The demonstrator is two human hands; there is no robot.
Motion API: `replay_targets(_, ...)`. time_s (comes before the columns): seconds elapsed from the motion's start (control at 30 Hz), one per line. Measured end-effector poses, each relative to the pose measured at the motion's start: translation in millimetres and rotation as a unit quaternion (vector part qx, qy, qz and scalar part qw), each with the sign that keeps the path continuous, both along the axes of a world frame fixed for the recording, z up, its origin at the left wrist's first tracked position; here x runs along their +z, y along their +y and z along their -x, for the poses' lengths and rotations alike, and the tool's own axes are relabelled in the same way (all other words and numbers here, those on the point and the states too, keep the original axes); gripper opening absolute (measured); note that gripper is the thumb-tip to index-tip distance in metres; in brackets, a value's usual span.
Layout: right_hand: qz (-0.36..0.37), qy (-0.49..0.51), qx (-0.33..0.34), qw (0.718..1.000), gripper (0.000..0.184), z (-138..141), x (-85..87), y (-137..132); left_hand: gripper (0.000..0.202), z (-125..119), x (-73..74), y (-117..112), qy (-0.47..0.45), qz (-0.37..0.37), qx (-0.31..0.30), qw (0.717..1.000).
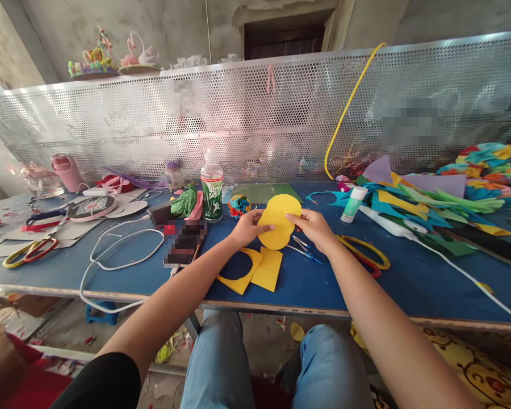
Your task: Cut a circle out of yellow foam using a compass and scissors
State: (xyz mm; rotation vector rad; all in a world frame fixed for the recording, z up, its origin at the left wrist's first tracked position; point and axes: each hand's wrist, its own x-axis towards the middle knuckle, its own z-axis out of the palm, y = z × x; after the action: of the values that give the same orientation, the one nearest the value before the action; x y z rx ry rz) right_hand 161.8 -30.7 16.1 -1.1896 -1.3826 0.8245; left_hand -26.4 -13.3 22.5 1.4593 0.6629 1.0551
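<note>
Two yellow paper circles (276,221), partly overlapping, are held up above the blue table between my hands. My left hand (247,228) pinches their left edge, its thumb lying across the front. On the upper right, my right hand (315,227) grips the paper between thumb and fingers. Beneath them lie a yellow paper sheet with a round hole (252,267) and a plain yellow paper piece (267,271). A blue-tipped drawing compass (305,250) rests just below my right hand. Scissors with yellow and red handles (366,253) are farther right, partly hidden by my forearm.
A green-labelled bottle (213,190), a phone (187,244) and a ball of coloured paper (239,206) stand or lie to the left. At right are a glue stick (354,204), a white corded tool (385,221) and piled paper strips (434,199). Perforated metal panel (238,119) closes the back.
</note>
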Motion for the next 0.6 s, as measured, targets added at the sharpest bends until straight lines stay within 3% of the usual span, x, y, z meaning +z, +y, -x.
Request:
replay_targets(0.23,0.007,0.018,-0.038,0.999,0.038,-2.7,3.6,-1.6,0.042,1.7,-1.8,3.4,0.003,-0.005,0.056,0.998)
replay_targets(0.4,0.023,0.021,-0.002,0.999,0.036,-1.3,4.5,-4.0,0.037,6.8,1.7,5.0,-0.008,-0.024,0.101,0.995)
replay_targets(0.5,0.034,0.03,0.02,0.999,0.037,-0.7,3.6,-4.0,0.038,5.9,3.3,4.4,-0.018,-0.03,0.092,0.995)
replay_targets(0.6,0.04,0.05,-0.002,0.998,0.037,-2.3,0.7,-0.8,0.045,1.6,2.3,3.0,-0.025,-0.032,0.042,0.998)
